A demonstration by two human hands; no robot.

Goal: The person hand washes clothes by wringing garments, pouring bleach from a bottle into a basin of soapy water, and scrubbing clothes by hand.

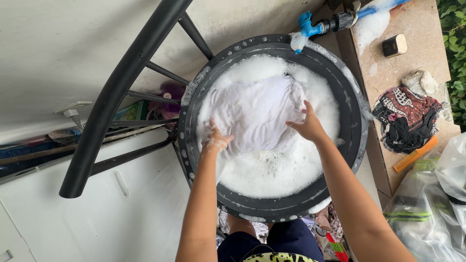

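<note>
A round black basin (357, 121) full of white soap foam sits in front of me. A white cloth (255, 114) lies bunched on top of the foam in the middle. My left hand (216, 139), covered in suds, grips the cloth's left edge. On the cloth's right side rests my right hand (308, 125), fingers spread and pressing down on it.
A blue tap (307, 24) juts over the basin's far rim. To the right, a stone ledge (417, 58) carries a patterned dark cloth (405, 116), an orange comb (415, 154) and a small dark block (394, 45). Plastic bags (432, 204) sit lower right; a black metal frame (111, 97) stands left.
</note>
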